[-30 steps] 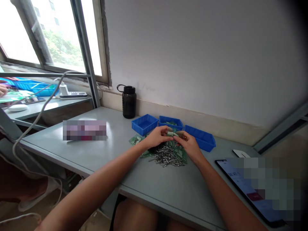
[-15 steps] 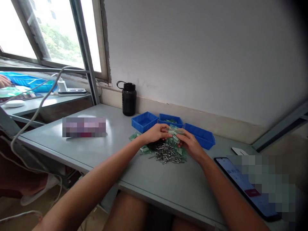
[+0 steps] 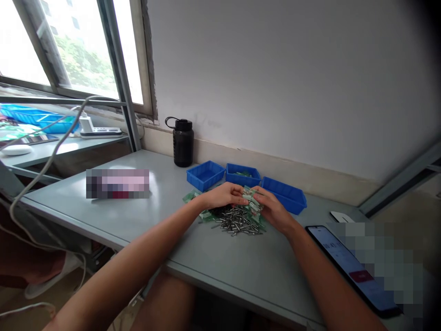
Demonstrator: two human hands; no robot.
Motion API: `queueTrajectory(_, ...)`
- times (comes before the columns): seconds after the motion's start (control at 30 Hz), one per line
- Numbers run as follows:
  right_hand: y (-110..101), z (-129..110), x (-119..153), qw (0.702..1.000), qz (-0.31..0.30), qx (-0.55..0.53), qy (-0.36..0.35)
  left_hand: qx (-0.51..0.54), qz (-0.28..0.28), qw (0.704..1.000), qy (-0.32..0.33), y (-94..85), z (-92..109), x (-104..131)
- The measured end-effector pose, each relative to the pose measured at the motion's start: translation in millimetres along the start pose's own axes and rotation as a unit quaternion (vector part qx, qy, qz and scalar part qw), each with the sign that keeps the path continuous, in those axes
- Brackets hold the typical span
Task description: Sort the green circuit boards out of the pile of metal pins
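A small clear-green plastic bag with pale contents is held up between my two hands, over a pile of small metal pins. My left hand has its fingers closed at the bag's left side. On the other side, the thumb and fingers of my right hand pinch the bag. More greenish bags lie around the pile, one green bag showing left of my left wrist. What exactly is inside the held bag is too small to tell.
Behind my hands stand three blue bins: a left bin, a middle bin with green bags inside, and a long right bin. A black bottle stands by the wall. A phone lies at right. Cables hang at left.
My hands and the bag between them have dropped slightly, and the bag now tilts more steeply. A co-worker's hand at the far left has gone out of view. The camera has shifted a little.
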State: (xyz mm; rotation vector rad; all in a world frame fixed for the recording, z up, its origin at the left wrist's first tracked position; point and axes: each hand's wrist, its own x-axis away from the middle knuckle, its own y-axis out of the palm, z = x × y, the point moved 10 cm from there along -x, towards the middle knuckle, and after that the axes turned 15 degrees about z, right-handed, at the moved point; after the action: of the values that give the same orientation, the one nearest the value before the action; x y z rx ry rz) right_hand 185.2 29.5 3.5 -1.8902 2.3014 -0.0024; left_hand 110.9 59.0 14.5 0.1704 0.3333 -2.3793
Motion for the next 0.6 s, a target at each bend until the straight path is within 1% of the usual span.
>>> queueTrajectory(0.1, -4.1, -5.1, -0.6, 0.999, 0.026, -0.036, -0.011, -0.011, 0.037, 0.999, 0.003, -5.9, 2.3, -0.6)
queueTrajectory(0.2, -4.5, -3.9, -1.9, 0.998, 0.03, -0.048, -0.007, 0.006, 0.063, 0.998, 0.004, -10.1, 1.5, -2.3)
queueTrajectory(0.3, -6.3, -1.7, -4.5, 0.999, 0.035, -0.036, -0.013, 0.025, 0.085, 0.996, 0.013, -13.7, -0.3, -5.1)
queueTrajectory(0.53, -16.5, 1.9, -11.7, 0.996, 0.075, -0.008, -0.044, 0.031, 0.116, 0.992, 0.029, -19.4, -4.3, -11.0)
queueTrajectory(0.6, -17.4, 0.0, -12.5, 0.995, 0.082, 0.011, -0.064, 0.037, 0.132, 0.99, 0.037, -21.8, -3.4, -11.6)
